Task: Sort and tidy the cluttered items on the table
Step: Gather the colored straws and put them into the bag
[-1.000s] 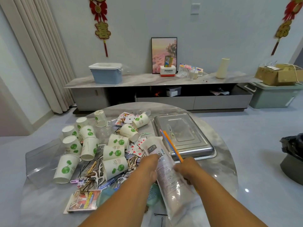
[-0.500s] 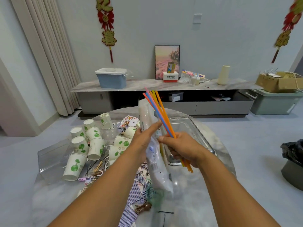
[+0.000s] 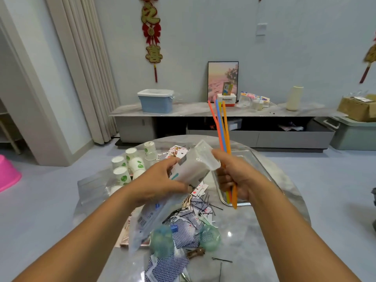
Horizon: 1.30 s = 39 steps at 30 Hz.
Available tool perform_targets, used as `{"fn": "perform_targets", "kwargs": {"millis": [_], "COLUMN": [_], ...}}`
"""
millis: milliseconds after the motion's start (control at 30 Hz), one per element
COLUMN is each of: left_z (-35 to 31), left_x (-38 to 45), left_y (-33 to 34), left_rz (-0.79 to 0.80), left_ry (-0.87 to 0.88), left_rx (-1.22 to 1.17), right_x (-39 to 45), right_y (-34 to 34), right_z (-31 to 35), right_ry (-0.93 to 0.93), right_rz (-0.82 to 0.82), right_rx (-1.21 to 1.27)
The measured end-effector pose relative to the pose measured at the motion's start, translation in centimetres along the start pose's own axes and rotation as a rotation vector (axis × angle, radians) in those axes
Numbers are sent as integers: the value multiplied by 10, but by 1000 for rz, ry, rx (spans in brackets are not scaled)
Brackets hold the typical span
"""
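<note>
A long clear bag [image 3: 189, 169] is gripped near its open mouth by the left hand [image 3: 156, 184], lifted over the table [image 3: 264, 231], while a bunch of straws [image 3: 222, 127] (orange, blue, yellow) is held upright in the curled fingers of the right hand [image 3: 236, 178], with the right thumb seemingly kept on the bag's rim. Looks like the straws are about to be fed into the bag, tbh. The tricky part: the mouth is floppy and only partly spread, so the straw ends could easily be caught on the lip or slid down the outside. The straws are splayed at the top, so one could be dropped from the bundle onto the cards [image 3: 183, 231] and hairpins [image 3: 221, 260] below, making the mess worse. The bag's tail is hanging right above that pile and could drag stuff off the edge. The cups [image 3: 130, 165] on the left and the metal tray [image 3: 254, 165] behind are well out of it.
</note>
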State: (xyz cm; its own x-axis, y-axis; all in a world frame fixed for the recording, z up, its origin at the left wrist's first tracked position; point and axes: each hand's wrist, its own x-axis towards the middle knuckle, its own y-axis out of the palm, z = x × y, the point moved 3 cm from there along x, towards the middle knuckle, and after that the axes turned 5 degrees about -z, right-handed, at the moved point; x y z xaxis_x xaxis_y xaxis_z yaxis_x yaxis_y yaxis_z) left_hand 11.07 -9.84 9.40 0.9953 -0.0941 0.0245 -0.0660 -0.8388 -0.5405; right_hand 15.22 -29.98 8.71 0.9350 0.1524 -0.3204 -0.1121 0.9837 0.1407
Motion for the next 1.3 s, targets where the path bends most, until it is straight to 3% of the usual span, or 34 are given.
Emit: {"fn": "perform_targets", "kwargs": {"millis": [133,267,433,533,733,833,933,1133,1300], "left_z": [5,10,17,24,25,21,18,12,12], "left_x": [-9,-26,-44,-46,-46,-47,-49,-56,-57], "left_y": [2,9,5,1,5,4,-1,-7,-5], "left_rz": [-14,-191,-286,-276,-221,-216,-236,-249,-256], "left_ry": [39,78,117,118,150,171,201,233,243], "left_rx": [17,73,-32,-115,-228,-228,-223,-205,-236], "right_x": [-4,-6,-8,-9,-11,-14,-16,-38,-48], "right_y": [20,49,50,54,57,63,71,85,96], "right_z": [-8,-23,-23,-15,18,19,17,17,11], "right_ry": [-15,-51,-24,-76,-173,-235,-342,-597,-676], "right_rz": [22,94,200,117,74,43,-52,-300,-232], "right_rx": [-167,-349,-340,-189,531,652,555,110,-26]}}
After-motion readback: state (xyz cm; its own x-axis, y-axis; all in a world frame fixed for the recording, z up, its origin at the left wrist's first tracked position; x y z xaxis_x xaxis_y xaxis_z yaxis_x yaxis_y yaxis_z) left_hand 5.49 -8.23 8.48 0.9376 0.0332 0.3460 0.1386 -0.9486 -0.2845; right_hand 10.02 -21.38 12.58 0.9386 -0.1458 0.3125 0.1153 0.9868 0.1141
